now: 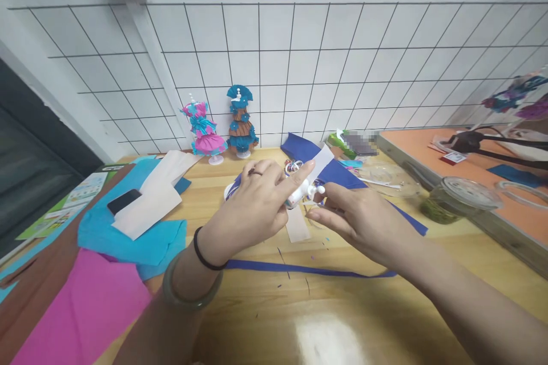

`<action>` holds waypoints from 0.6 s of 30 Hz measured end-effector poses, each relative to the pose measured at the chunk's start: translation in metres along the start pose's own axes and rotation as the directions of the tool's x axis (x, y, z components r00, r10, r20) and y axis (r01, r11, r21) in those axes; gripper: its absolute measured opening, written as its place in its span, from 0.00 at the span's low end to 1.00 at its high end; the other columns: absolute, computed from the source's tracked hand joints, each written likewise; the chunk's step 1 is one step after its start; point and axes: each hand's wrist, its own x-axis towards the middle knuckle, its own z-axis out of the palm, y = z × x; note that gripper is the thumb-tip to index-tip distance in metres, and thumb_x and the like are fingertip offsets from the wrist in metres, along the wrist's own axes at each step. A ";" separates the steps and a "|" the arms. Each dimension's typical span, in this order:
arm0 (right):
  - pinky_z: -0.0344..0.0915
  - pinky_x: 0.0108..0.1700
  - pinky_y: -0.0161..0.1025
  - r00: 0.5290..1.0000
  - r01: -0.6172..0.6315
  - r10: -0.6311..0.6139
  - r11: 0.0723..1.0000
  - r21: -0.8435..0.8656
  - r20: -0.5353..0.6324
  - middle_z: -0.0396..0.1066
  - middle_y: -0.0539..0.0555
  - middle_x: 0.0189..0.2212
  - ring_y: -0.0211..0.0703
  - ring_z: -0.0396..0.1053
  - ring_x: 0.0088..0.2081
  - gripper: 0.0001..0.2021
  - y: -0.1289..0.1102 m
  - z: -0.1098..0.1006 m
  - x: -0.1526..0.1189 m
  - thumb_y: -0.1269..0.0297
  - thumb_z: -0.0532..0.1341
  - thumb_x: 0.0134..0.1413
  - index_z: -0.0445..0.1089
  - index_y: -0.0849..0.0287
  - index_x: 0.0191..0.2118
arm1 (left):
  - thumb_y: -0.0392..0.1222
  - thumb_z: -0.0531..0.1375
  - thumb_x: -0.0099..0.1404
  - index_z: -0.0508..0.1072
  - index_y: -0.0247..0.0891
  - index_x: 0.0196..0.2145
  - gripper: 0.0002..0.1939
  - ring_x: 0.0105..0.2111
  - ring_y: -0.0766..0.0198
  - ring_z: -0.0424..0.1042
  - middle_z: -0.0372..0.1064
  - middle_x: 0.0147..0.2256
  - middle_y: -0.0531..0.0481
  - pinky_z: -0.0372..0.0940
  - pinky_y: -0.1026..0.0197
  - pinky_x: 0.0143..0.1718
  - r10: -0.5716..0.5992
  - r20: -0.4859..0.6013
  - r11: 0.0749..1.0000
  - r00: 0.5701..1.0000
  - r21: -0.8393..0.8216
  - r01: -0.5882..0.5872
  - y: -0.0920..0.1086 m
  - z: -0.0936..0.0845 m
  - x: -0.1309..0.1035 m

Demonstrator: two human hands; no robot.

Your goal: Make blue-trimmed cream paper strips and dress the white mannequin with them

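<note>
My left hand (265, 197) is closed around a small white mannequin (298, 194), its index finger stretched along it. The mannequin is tilted on its side, with its knobbed neck pointing right, and the palm hides most of it. A white paper strip (321, 161) sticks up beyond the index finger. My right hand (353, 214) is curled at the neck end, its index finger against the knob and its thumb lower down. Beneath the hands lie another pale paper strip (298, 225) and dark blue crepe paper (342, 174).
Two dressed mini mannequins, one pink (209, 144) and one teal and brown (242, 125), stand by the wall. Left are turquoise paper (98, 228), pink paper (81, 308) and a phone (124, 201). A lidded tub (458, 199) stands right. A blue strip (308, 268) lies in front.
</note>
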 end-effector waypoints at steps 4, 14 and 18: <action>0.51 0.23 0.34 0.978 -0.161 0.146 0.982 0.094 0.152 0.66 0.50 0.17 0.37 0.63 0.20 0.27 -0.006 -0.003 0.000 0.45 0.38 0.61 0.62 0.57 0.25 | 0.27 0.50 0.56 0.47 0.44 0.63 0.38 0.46 0.54 0.57 0.61 0.40 0.45 0.52 0.47 0.50 0.012 0.035 0.999 0.999 0.045 -0.014 0.006 0.004 0.002; 0.58 0.28 0.34 0.941 -0.320 0.250 0.876 0.360 0.226 0.67 0.49 0.19 0.38 0.67 0.23 0.28 0.004 0.004 -0.004 0.45 0.36 0.61 0.60 0.57 0.23 | 0.33 0.51 0.63 0.46 0.47 0.63 0.33 0.52 0.60 0.60 0.67 0.50 0.51 0.56 0.55 0.51 -0.004 0.104 0.906 0.995 -0.421 0.048 -0.012 0.007 0.003; 0.60 0.28 0.34 0.944 -0.319 0.247 0.853 0.412 0.218 0.66 0.50 0.19 0.38 0.67 0.23 0.27 0.008 0.006 -0.007 0.45 0.38 0.61 0.58 0.57 0.21 | 0.33 0.52 0.63 0.55 0.45 0.60 0.28 0.47 0.61 0.67 0.75 0.39 0.53 0.61 0.58 0.46 -0.143 0.008 0.850 0.990 -0.512 0.127 -0.015 0.014 0.005</action>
